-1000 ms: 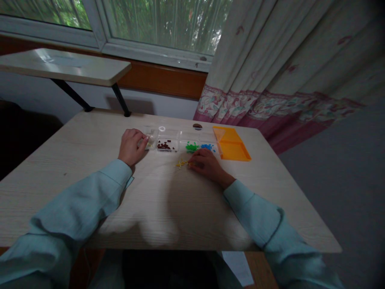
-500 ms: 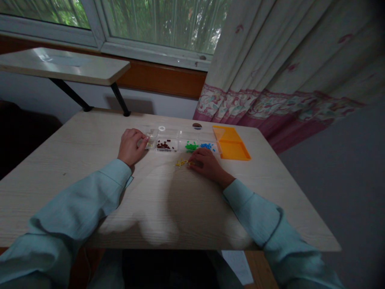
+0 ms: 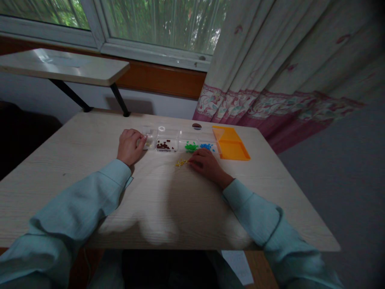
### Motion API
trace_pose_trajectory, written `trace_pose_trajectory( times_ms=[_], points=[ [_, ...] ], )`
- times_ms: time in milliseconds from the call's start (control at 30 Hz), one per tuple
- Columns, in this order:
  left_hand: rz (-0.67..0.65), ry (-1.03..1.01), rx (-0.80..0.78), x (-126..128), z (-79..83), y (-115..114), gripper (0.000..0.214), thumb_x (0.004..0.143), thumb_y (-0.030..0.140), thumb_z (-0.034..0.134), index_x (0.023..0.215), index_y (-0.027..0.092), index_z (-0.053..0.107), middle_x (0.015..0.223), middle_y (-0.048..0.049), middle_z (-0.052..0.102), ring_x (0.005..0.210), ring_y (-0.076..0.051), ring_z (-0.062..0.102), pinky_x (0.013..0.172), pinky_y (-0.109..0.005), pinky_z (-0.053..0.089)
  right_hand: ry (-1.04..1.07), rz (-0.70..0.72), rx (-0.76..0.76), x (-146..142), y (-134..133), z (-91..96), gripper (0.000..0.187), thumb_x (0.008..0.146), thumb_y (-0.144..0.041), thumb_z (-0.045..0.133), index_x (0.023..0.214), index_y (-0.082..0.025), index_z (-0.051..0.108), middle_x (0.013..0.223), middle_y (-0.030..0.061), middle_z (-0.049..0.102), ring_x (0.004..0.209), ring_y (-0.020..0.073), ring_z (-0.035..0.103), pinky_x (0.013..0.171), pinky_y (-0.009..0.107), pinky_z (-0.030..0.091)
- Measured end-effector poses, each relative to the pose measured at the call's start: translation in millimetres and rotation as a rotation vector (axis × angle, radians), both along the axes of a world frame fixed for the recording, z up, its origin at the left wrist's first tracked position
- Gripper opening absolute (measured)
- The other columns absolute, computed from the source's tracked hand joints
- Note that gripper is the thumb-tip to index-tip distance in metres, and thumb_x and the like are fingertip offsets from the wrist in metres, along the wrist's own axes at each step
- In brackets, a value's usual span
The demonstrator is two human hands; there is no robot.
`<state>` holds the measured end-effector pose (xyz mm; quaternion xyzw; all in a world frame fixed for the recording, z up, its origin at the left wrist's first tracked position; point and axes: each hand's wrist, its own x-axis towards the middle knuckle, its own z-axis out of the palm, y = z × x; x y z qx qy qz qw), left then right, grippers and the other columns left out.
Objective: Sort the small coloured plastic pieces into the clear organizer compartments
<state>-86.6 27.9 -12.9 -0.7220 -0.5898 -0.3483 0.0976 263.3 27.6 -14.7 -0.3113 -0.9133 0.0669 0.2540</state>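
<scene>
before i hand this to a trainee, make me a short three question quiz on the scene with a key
1. What colour are the small pieces nearest the right hand's fingertips?
2. True or false: the orange tray lies beside the left hand.
3. Fill in, left to right in the view: brown pieces, ____ pieces, blue pieces.

Key: 1. Yellow: the yellow pieces by the right hand. 2. False: the orange tray is at the right. 3. Green: the green pieces.
</scene>
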Motion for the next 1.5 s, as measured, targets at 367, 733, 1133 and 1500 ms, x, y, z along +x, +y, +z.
trace_pose_trajectory(
  times_ms=[367,733,1133,1500],
  points=[
    [0.033,0.018,0.022,-0.9,-1.8,0.9,0.04,0.097,0.049,0.042,0.074,0.019,0.058,0.085,-0.0082,0.056,0.087,-0.025,0.048,0.084,-0.042,0.039,0.045,-0.046,-0.011,0.4,1.0,-2.5,0.024,0.094,-0.037,0.055,0.089,-0.022,0.074,0.094,0.0096,0.067,0.095,0.0245,0.058,0.088,0.043,0.045],
    [-0.119,-0.033,0.092,29.1,14.7,-19.4,0.03,0.098,0.038,0.042,0.079,0.021,0.058,0.089,-0.008,0.057,0.094,-0.025,0.048,0.087,-0.044,0.04,0.379,-0.221,-0.115,-14.7,-4.8,1.8,0.029,0.091,-0.048,0.058,0.084,-0.024,0.071,0.089,0.0073,0.067,0.092,0.0245,0.058,0.087,0.044,0.047],
    [-0.571,-0.037,-0.095,104.2,8.6,-48.5,0.02,0.092,0.041,0.057,0.094,0.022,0.061,0.095,-0.0062,0.06,0.095,-0.023,0.051,0.087,-0.04,0.042,0.417,-0.153,-0.221,-45.5,-32.1,9.6,0.033,0.095,-0.046,0.052,0.079,-0.023,0.068,0.086,0.0063,0.062,0.088,0.0223,0.058,0.081,0.038,0.048],
    [-0.565,0.043,-0.062,96.9,10.1,-46.9,0.019,0.097,0.033,0.048,0.095,0.021,0.063,0.096,-0.0081,0.061,0.095,-0.023,0.05,0.086,-0.042,0.04,0.409,-0.087,-0.162,-41.0,-33.5,8.7,0.032,0.097,-0.043,0.05,0.085,-0.023,0.07,0.088,0.0071,0.063,0.089,0.0219,0.058,0.081,0.038,0.048]
  ],
)
